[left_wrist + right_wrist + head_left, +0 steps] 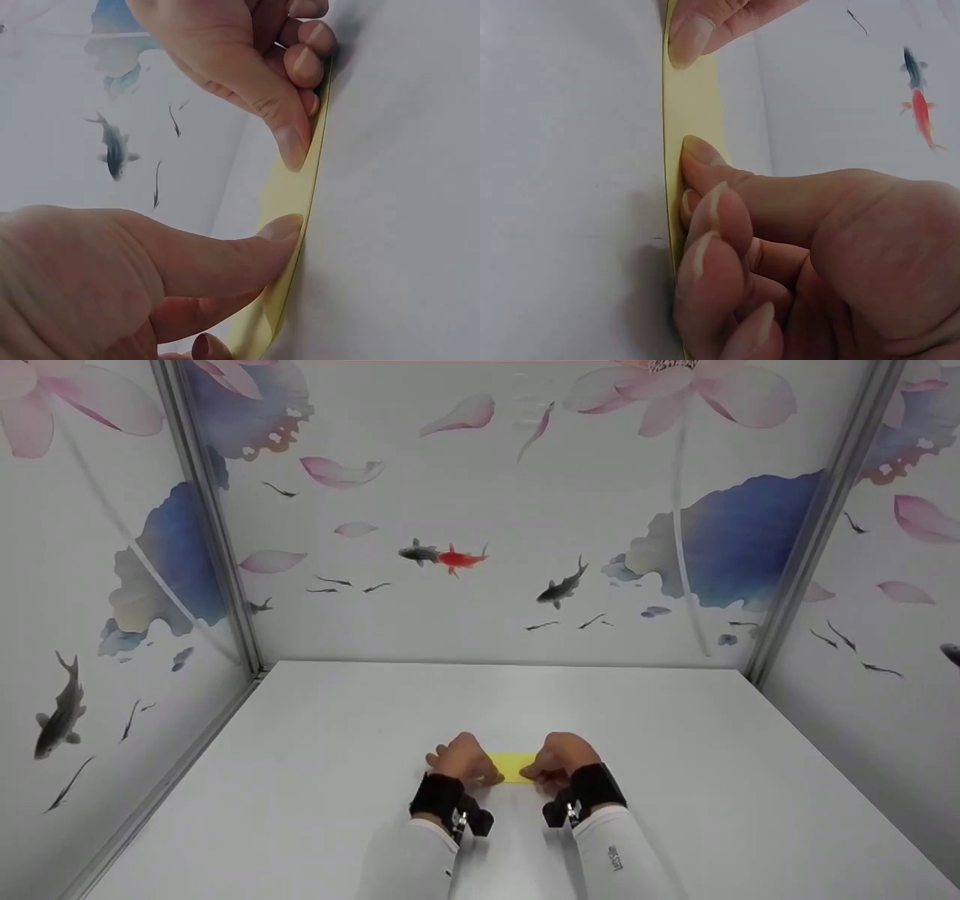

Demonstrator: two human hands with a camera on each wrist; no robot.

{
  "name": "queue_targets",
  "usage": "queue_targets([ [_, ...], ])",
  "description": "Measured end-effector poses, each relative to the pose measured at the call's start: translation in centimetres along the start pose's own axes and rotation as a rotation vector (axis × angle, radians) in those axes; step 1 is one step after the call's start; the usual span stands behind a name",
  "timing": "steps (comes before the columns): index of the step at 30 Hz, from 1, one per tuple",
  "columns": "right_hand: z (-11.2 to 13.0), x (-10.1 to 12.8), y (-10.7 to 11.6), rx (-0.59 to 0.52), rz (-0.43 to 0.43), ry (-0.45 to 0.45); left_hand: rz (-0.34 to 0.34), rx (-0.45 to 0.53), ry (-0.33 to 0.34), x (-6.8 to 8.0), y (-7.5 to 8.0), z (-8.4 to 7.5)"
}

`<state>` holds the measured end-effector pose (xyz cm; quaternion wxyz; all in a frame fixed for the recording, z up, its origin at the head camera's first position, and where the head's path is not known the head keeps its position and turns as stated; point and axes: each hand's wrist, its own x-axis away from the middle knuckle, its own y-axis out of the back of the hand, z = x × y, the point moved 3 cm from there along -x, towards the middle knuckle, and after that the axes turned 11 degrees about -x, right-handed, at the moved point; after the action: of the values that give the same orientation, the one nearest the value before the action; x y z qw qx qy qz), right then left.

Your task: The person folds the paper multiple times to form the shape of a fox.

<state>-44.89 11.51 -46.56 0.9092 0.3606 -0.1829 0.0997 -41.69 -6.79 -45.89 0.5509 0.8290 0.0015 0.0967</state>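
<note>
A folded strip of yellow paper [514,766] lies flat on the white table [300,795], close to the front edge. My left hand [463,761] grips its left end and my right hand [562,761] its right end. In the left wrist view the left thumb [281,229] presses down on the yellow paper [289,191], with the right hand [247,67] beyond it. In the right wrist view the right hand [780,225] has its thumb on the paper [694,105] and its curled fingertips [697,217] at the paper's long edge. The left thumb [694,34] presses further along.
Printed walls with fish and lotus flowers close the table in at the back [480,547], left [90,622] and right [885,622]. Metal posts [217,532] stand in the two back corners. Bare white tabletop spreads on all sides of the hands.
</note>
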Motion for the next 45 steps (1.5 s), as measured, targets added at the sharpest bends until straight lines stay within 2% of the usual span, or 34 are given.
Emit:
queue_targets([
  [9, -0.2, 0.1, 0.6, 0.045, -0.011, 0.015, -0.047, -0.054, -0.026, 0.1, 0.7, 0.5],
  [13, -0.2, 0.2, 0.8, 0.036, -0.017, 0.019, -0.030, -0.039, -0.022, 0.2, 1.1, 0.6],
  [16, -0.1, 0.2, 0.9, 0.029, -0.012, 0.017, -0.006, -0.015, -0.007, 0.0, 1.3, 1.1],
  [23, 0.5, 0.0, 0.3, 0.105, -0.017, 0.027, -0.030, -0.029, -0.010, -0.1, 2.3, 2.6],
  [26, 0.7, 0.0, 0.0, 0.126, -0.010, 0.036, -0.021, 0.042, -0.053, -0.3, 2.5, 2.3],
  [28, 0.7, 0.1, -0.1, 0.133, -0.011, 0.031, -0.013, 0.093, -0.119, -0.5, 2.2, 1.8],
  [31, 0.5, 0.1, -0.3, 0.127, -0.018, 0.013, 0.011, 0.108, -0.225, -0.5, 1.2, 0.9],
  [32, 0.5, 0.2, -0.4, 0.126, -0.020, 0.012, 0.013, 0.086, -0.252, -1.1, 0.4, 0.9],
  [35, 0.5, 0.2, -0.6, 0.129, -0.018, 0.024, 0.016, 0.055, -0.254, -1.2, -0.3, 0.8],
  [38, 0.5, 0.3, -0.5, 0.138, -0.024, 0.041, 0.010, 0.068, -0.255, -1.3, -0.7, 1.0],
  [39, 0.5, 0.3, -0.4, 0.140, -0.028, 0.043, 0.014, 0.085, -0.253, -0.8, -0.2, 0.9],
  [42, 0.4, 0.4, -0.2, 0.143, -0.040, 0.046, 0.012, 0.091, -0.283, -0.8, -0.2, 1.0],
  [45, 0.4, 0.4, -0.1, 0.142, -0.038, 0.050, 0.005, 0.097, -0.260, -0.9, -0.1, 1.3],
])
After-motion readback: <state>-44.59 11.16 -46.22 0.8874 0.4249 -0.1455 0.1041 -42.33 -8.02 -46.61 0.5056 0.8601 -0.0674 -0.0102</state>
